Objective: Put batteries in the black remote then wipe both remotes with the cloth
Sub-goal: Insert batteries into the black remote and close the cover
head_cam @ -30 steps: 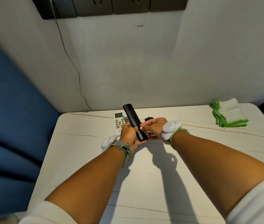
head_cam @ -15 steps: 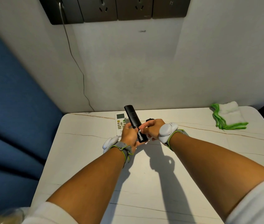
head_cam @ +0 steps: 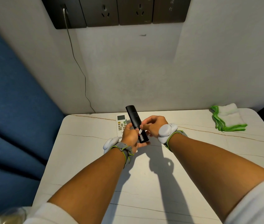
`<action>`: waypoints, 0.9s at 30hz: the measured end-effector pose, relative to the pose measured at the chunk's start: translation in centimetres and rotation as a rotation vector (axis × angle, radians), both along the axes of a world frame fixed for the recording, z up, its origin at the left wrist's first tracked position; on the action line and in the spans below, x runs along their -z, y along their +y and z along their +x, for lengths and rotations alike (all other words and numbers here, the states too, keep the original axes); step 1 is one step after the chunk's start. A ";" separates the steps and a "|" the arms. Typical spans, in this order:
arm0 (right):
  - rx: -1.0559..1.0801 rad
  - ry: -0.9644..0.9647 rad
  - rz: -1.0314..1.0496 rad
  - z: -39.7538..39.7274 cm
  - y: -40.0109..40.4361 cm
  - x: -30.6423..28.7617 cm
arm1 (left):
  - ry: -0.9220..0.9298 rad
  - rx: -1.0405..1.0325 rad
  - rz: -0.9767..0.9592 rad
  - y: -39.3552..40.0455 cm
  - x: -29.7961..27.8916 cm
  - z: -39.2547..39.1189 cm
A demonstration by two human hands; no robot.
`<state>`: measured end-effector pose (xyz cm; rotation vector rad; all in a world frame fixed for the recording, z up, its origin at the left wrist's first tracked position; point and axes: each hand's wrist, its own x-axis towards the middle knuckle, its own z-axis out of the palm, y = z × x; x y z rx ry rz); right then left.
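Now left grip [head_cam: 130, 135] holds black remote [head_cam: 136, 122], right grip [head_cam: 154, 124] pinching battery [head_cam: 139, 132] in its compartment

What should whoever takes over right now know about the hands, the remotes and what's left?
Left hand grips the black remote, raised over the table with its battery bay open.
Right hand pinches a battery at the bay; not seated yet.
White remote lies flat behind the hands.
Cloth sits folded at the far right, untouched.
Left: finish the batteries, close the bay, wipe both remotes.

Black remote [head_cam: 133, 116], white remote [head_cam: 120, 123], green-edged white cloth [head_cam: 227, 117]
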<state>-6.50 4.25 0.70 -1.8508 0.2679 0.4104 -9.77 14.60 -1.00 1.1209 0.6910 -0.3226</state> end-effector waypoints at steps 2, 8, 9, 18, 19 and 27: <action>0.002 -0.012 -0.023 0.0 0.1 0.0 | 0.005 0.005 -0.014 0.1 -0.1 -0.2; 0.047 -0.035 -0.087 0.1 0.1 0.2 | 0.019 0.000 -0.050 0.4 0.0 -0.3; 0.039 -0.035 -0.096 0.0 0.1 0.3 | 0.021 -0.001 -0.056 0.4 -0.1 -0.3; -0.006 -0.066 -0.186 -0.3 0.5 1.1 | -0.004 0.039 -0.048 0.3 -0.2 -0.1; -0.013 -0.067 -0.190 -0.3 0.5 1.1 | -0.006 0.039 -0.044 0.3 -0.2 -0.1; -0.049 -0.039 -0.108 -0.2 -0.1 0.9 | 0.001 0.123 0.001 1.0 -0.3 -0.2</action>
